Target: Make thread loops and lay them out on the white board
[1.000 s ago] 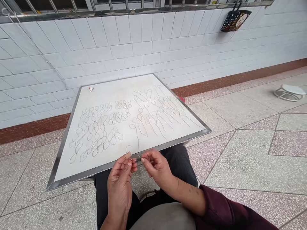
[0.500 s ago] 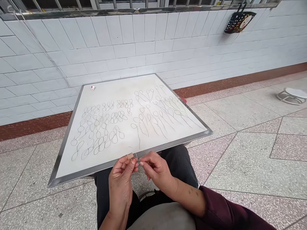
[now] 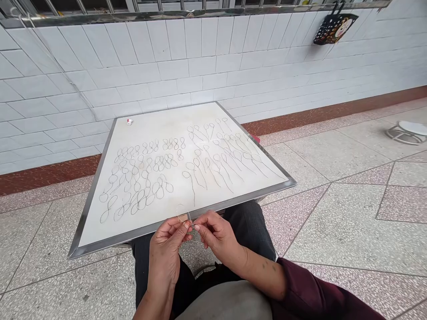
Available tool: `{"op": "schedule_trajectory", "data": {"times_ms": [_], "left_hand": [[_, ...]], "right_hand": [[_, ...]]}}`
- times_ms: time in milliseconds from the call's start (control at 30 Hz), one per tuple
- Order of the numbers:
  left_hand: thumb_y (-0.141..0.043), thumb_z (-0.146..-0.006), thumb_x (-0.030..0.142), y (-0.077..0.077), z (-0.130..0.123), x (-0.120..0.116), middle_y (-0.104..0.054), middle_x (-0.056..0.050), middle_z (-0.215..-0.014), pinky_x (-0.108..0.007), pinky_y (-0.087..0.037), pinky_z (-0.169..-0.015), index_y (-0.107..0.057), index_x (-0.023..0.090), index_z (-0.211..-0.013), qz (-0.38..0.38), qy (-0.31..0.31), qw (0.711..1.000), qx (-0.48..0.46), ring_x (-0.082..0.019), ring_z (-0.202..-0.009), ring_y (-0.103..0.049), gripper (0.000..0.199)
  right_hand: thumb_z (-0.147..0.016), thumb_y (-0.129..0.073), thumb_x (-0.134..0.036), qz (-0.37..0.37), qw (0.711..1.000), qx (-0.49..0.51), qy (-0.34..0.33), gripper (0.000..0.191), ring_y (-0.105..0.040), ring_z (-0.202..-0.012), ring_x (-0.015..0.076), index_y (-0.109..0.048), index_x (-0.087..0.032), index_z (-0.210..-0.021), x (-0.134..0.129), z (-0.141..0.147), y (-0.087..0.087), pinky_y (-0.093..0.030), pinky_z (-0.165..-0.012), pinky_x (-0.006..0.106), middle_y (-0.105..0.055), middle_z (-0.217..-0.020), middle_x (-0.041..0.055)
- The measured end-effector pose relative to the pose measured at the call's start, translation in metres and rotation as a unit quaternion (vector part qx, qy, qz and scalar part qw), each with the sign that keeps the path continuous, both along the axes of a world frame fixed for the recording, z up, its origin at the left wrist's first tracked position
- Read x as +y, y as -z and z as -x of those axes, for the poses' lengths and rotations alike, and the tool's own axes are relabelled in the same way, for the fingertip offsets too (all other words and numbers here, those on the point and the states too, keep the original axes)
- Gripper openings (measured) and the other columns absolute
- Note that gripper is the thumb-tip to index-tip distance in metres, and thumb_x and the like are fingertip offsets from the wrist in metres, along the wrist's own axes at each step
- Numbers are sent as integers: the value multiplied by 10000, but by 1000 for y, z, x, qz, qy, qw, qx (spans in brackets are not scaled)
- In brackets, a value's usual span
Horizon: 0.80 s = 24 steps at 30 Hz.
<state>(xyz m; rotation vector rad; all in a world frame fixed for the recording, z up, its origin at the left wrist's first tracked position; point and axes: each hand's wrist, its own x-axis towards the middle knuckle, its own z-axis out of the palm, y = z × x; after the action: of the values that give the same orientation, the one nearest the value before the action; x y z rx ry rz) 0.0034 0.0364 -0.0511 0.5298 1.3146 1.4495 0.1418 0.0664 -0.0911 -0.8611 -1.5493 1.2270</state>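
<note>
My left hand (image 3: pixel 169 242) pinches a thin looped wire (image 3: pixel 180 205) between thumb and forefinger, just past the near edge of the white table (image 3: pixel 160 122). Its loop stands up above my fingertips. Close beside it, my right hand (image 3: pixel 218 235) is pinched on the same wire, the fingertips of both hands almost touching. A tan wrap shows on a left finger. On the table's left half lie several figure-eight wire loops (image 3: pixel 140 200). Several single loops with long tails (image 3: pixel 193 189) lie on the right half.
A small white and red object (image 3: pixel 130 121) sits at the table's far left corner. Behind stands a white tiled wall (image 3: pixel 133 84) with a dark patterned bag (image 3: pixel 335 29) hanging at right. A white round stool (image 3: pixel 408 132) is on the floor far right.
My left hand has shifted slightly left, and the wire loop above the fingertips shows more clearly. My right hand has barely moved.
</note>
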Motion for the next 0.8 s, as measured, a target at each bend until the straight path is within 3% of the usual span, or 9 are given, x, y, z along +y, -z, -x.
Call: {"op": "schedule_trajectory", "data": {"times_ms": [200, 433, 667, 800], "left_hand": [[-941, -507, 344, -2, 3, 2, -748, -39, -712, -218, -512, -581, -769, 170, -697, 13, 12, 1000, 7, -125, -649, -623, 310], [-939, -504, 326, -4, 4, 3, -748, -40, -701, -222, -515, -594, -745, 174, -652, 21, 27, 999, 4, -143, -684, -645, 287], [-925, -535, 293, 2, 5, 3, -753, -37, -703, -234, -508, -627, -732, 174, -640, 3, 26, 1000, 13, -131, -659, -630, 249], [-909, -574, 286, 2, 3, 4, -752, -36, -705, -257, -512, -694, -779, 176, -783, -14, 28, 999, 19, -133, -664, -629, 269]], "right_hand": [[-929, -605, -316, 34, 999, 3, -5, 149, -484, -434, 54, -634, -207, -832, 1, 0, 0, -419, -430, 197, -535, -710, -34], [-875, -664, -393, 143, 988, 42, -39, 207, -465, -413, 82, -616, -204, -805, 4, 1, 3, -399, -405, 196, -500, -531, -69], [-845, -696, -410, 152, 987, 34, -35, 234, -453, -408, 78, -616, -202, -774, 5, 1, 0, -390, -393, 191, -508, -521, -72], [-853, -694, -412, 152, 986, 46, -45, 235, -452, -417, 78, -603, -212, -772, 5, 1, -1, -394, -404, 193, -507, -527, -76]]}}
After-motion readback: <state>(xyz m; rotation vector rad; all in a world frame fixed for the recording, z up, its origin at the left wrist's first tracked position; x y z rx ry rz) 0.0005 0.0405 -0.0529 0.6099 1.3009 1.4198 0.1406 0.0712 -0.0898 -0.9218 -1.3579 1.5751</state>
